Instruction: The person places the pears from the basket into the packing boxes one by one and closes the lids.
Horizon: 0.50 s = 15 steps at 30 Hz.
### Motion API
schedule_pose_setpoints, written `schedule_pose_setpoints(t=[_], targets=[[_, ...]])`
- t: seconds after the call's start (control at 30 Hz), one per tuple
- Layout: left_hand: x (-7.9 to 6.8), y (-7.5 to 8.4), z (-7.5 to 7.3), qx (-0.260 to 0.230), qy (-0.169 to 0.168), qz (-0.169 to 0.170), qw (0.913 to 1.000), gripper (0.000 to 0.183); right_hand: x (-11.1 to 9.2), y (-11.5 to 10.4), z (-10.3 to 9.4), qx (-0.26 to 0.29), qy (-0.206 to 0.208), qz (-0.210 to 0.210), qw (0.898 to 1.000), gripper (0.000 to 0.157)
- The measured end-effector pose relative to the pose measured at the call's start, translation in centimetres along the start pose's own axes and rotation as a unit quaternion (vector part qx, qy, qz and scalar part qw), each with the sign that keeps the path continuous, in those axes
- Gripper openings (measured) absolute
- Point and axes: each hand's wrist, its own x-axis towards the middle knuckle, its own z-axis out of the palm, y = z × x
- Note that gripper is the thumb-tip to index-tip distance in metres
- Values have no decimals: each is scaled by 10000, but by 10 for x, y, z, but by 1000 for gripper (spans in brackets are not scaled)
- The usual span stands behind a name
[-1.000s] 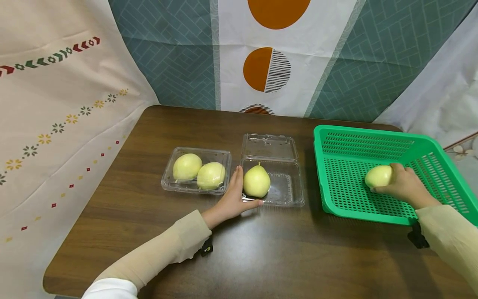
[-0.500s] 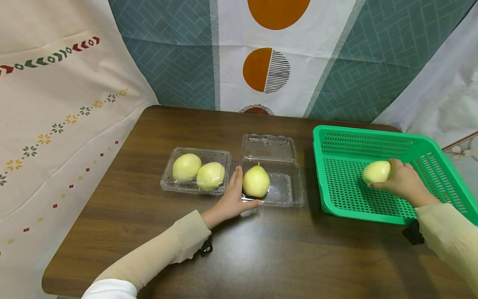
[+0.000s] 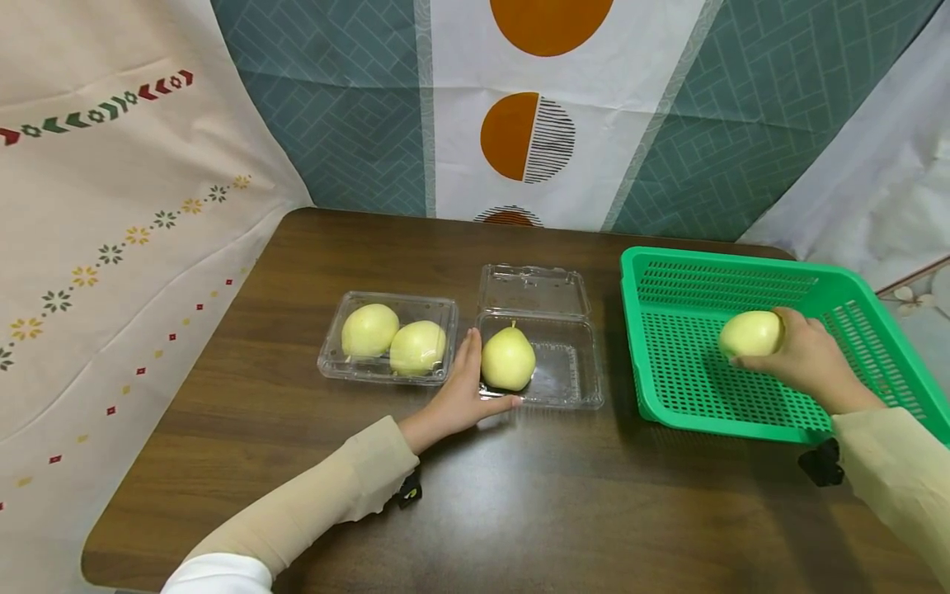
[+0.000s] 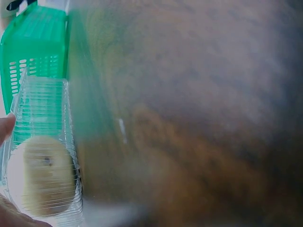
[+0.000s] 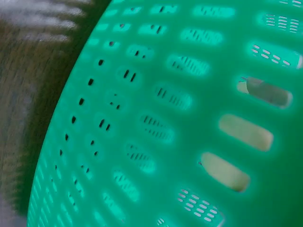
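My right hand (image 3: 809,363) grips a pale yellow-green pear (image 3: 748,334) within the green basket (image 3: 632,346), above its floor. In the right wrist view the basket's slotted wall (image 5: 142,106) hides most of that hand. My left hand (image 3: 454,400) rests at the near left corner of an open clear plastic clamshell box (image 3: 567,375), fingers straight along its side and thumb along its front. Inside that box, on the left, sits another pear (image 3: 508,359), stem up; the left wrist view shows this pear (image 4: 49,175) through the plastic wall.
Left of the open box stands a closed clear clamshell box (image 3: 371,378) with two pears inside. The open box's lid (image 3: 534,291) lies folded back. All stand on a brown wooden table (image 3: 549,503), with hanging cloths behind and at both sides.
My right hand has raised the pear a little from lower in the basket. The left hand and both clear boxes have stayed in place.
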Motion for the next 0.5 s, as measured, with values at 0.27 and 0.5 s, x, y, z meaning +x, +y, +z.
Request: schedule_pose_setpoints(t=[0.27, 0.5], targets=[[0, -1, 0, -6, 6, 10, 10000, 119, -2, -8, -6, 98, 40, 11, 9999, 99], [0, 0, 0, 25, -9, -14, 10000, 120, -5, -17, -8, 155, 122, -40, 9998, 100]])
